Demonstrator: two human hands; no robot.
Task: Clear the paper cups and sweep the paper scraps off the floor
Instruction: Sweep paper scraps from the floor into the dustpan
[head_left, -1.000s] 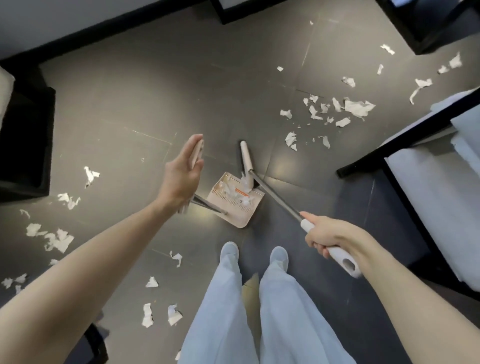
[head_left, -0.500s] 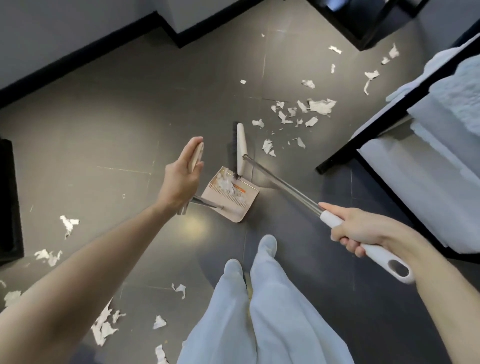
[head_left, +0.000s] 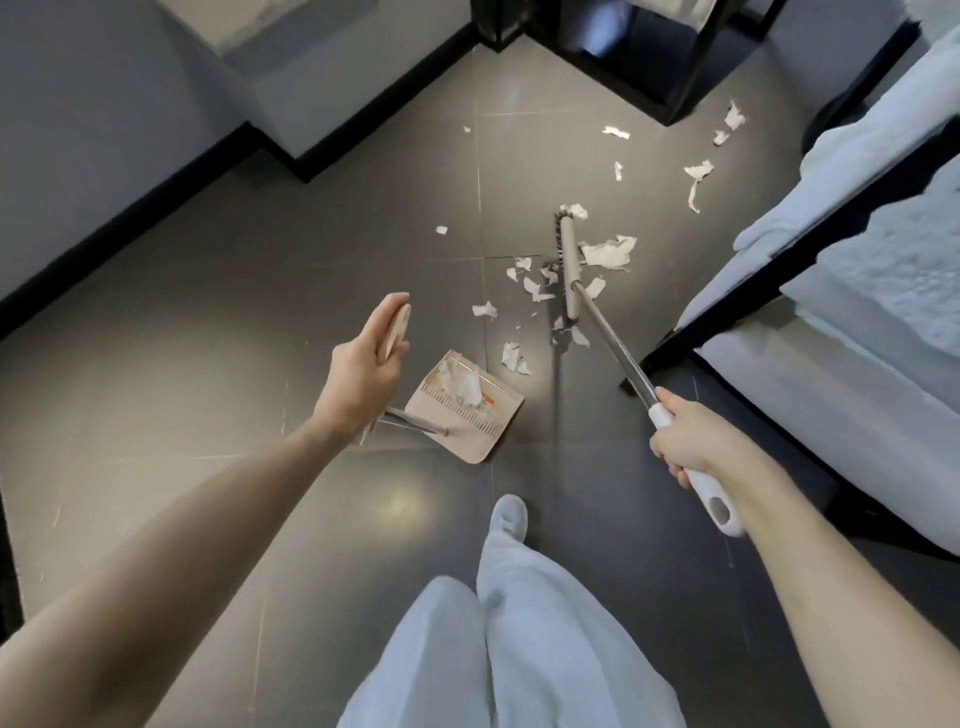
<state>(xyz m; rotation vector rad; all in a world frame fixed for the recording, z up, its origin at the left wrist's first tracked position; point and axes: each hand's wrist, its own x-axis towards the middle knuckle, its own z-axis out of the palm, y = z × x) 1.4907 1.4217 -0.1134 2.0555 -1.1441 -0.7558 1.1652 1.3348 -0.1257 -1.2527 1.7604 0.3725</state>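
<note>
My left hand (head_left: 363, 376) holds the top of the beige dustpan's handle (head_left: 397, 328). The dustpan (head_left: 470, 415) sits on the grey floor with white paper scraps inside. My right hand (head_left: 693, 447) grips the white handle of the broom (head_left: 602, 332). The beige broom head (head_left: 569, 267) lies among a cluster of white paper scraps (head_left: 608, 253), beyond the dustpan. More scraps (head_left: 696, 179) are scattered farther off to the right. No paper cups are in view.
A bed with white bedding and a black frame (head_left: 769, 280) fills the right side. A black-framed piece of furniture (head_left: 670, 98) stands at the top. A wall with black skirting (head_left: 130, 213) runs along the left. My legs (head_left: 498, 639) are below the dustpan.
The broom head has moved away from the dustpan, forward and right into the scrap cluster. The view has shifted, bringing the bed closer. My left hand keeps holding the dustpan handle.
</note>
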